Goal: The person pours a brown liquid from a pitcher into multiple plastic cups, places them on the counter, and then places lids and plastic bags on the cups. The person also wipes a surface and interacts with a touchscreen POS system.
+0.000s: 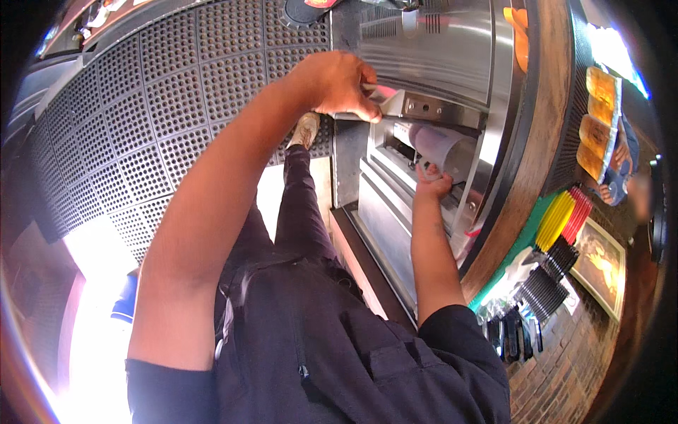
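My left hand (341, 87) pinches the edge of a stainless-steel lid or panel (424, 106) on a low steel unit. The thumb is underneath and the fingers are on top. Something red and white shows just beyond the fingertips. Below the panel, my right hand (435, 181) reaches into the unit's opening. Its curled fingers are at the lower side of a translucent plastic container (437, 146), which lies tilted with its mouth towards the right. The exact hold is partly hidden. Inside the opening, much of the depth is in shadow.
Perforated rubber matting (175, 95) covers the floor. A wooden counter edge (529, 175) curves past on the right. Beyond it are amber-filled containers (598, 122), stacked yellow baskets (556, 220), red baskets (577, 214) and black ones (543, 294). Another person (625, 153) is at the far right.
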Available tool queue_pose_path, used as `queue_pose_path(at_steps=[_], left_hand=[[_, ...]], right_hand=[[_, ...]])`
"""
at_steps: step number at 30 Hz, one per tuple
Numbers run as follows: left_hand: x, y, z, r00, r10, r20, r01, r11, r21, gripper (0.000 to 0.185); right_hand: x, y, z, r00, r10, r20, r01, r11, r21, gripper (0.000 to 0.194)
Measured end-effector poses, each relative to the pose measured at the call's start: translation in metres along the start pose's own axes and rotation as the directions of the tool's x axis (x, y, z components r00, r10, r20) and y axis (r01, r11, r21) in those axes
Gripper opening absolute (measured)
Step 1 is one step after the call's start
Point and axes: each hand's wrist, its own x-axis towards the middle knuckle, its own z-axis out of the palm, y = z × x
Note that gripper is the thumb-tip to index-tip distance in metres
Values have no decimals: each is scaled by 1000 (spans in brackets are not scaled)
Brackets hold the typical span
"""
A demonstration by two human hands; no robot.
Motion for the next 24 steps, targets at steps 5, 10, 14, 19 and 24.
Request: queue_pose_path(at_steps=[5,10,14,19,24], left_hand=[[3,-2,0,1000,-5,29,3,998,67,54],[2,-3,-1,999,37,-24,-36,998,59,51],[1,0,-4,999,-1,54,-2,998,55,46],[-6,4,0,997,-28,77,29,1000,-10,40],[-19,8,15,1000,-8,24,9,1000,-28,41]], right_hand=[[46,-11,28,984,-130,-125,133,991,9,41],[47,-24,44,956,-241,-166,239,970,-32,42],[53,-24,43,944,-278,-178,269,960,-74,42],[102,-15,26,946,-281,-161,256,953,-162,39],[134,-4,11,946,-286,-156,259,950,-172,39]])
